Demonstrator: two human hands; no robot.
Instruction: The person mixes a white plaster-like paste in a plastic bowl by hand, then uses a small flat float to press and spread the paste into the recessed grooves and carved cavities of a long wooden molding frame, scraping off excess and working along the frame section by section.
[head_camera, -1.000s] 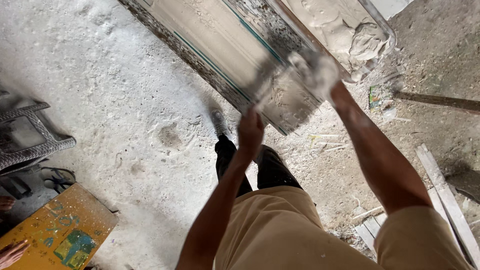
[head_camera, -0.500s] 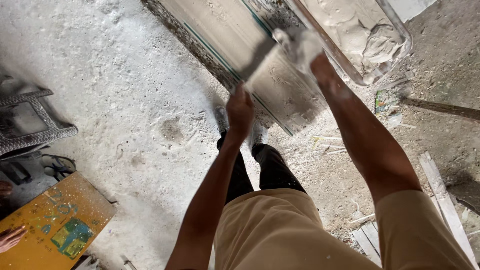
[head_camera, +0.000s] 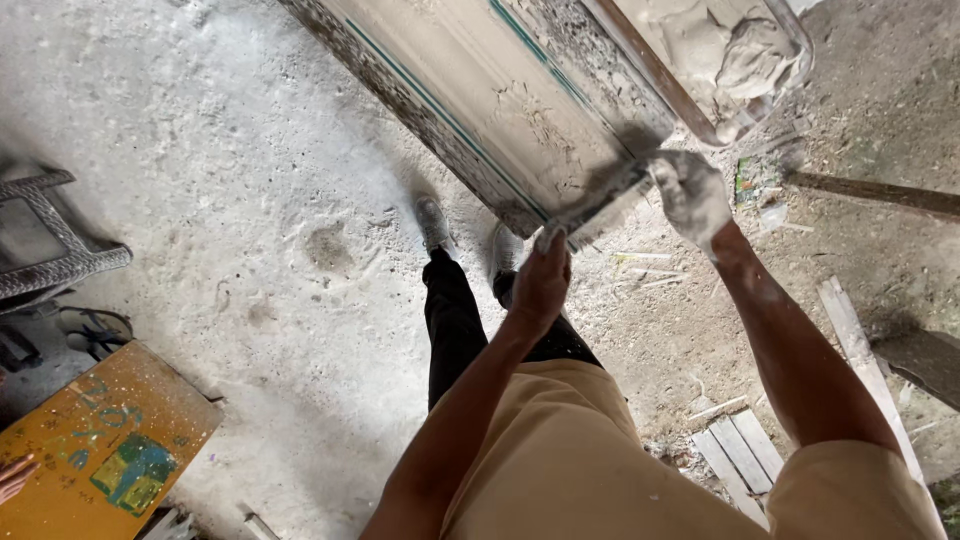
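The person is standing over a long moulded panel (head_camera: 470, 110) that is running diagonally across the dusty floor (head_camera: 200, 180) from the top edge toward the middle. The left hand (head_camera: 541, 283) is closing its fingers (head_camera: 549, 238) on the near edge of a flat scraper blade (head_camera: 600, 195), which is lying against the panel's lower end. The right hand (head_camera: 690, 195), caked in pale plaster, is gripping the other end of the blade (its fingers are curled shut around it). Beyond the panel's far edge a trough of grey plaster (head_camera: 725, 60) is sitting near the top right corner. The person's dusty shoes (head_camera: 435, 222) are standing just beside the panel's near edge, right under the left hand. A yellow paint-spattered board (head_camera: 95, 450) is lying at the lower left, a woven chair (head_camera: 50, 240) at the left edge, and loose wooden slats (head_camera: 735, 455) are scattered at the lower right.
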